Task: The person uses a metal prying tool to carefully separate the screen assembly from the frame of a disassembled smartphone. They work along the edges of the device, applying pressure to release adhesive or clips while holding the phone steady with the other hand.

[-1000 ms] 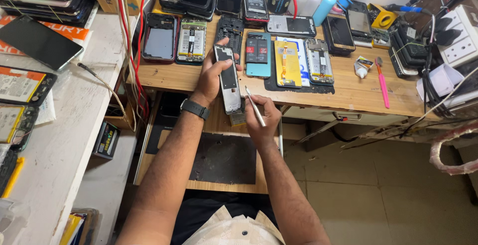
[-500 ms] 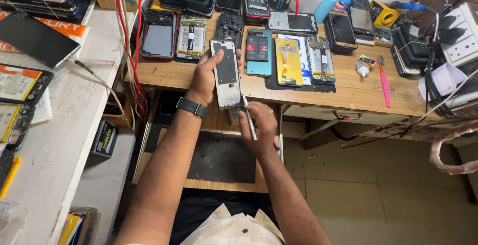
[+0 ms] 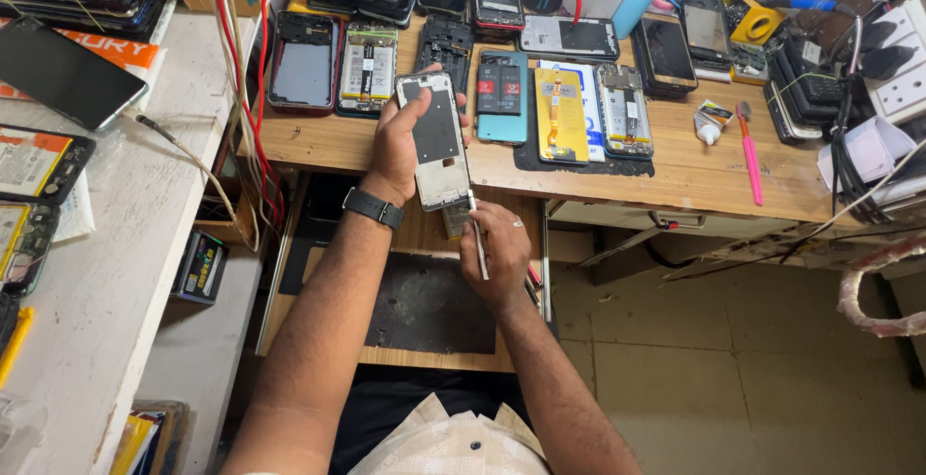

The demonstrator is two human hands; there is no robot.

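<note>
My left hand (image 3: pixel 397 137), with a black watch on the wrist, grips a phone frame (image 3: pixel 436 137) with a dark inner panel and holds it upright over the front edge of the wooden bench (image 3: pixel 675 171). My right hand (image 3: pixel 497 248) sits just below it and holds a thin metal tool (image 3: pixel 477 234), whose tip touches the frame's lower right corner. Both hands hover above a pulled-out drawer with a dark mat (image 3: pixel 424 306).
Several opened phones and back covers lie in rows along the bench, among them a teal phone (image 3: pixel 503 99) and a yellow-backed one (image 3: pixel 561 113). A pink tool (image 3: pixel 749 152) lies to the right. A white side counter (image 3: pixel 106 272) at left carries screens and batteries. Red and white cables (image 3: pixel 253 99) hang between them.
My left hand lifted the phone frame slightly up and away. My right hand followed with the metal tool, bringing its tip to the frame's lower corner.
</note>
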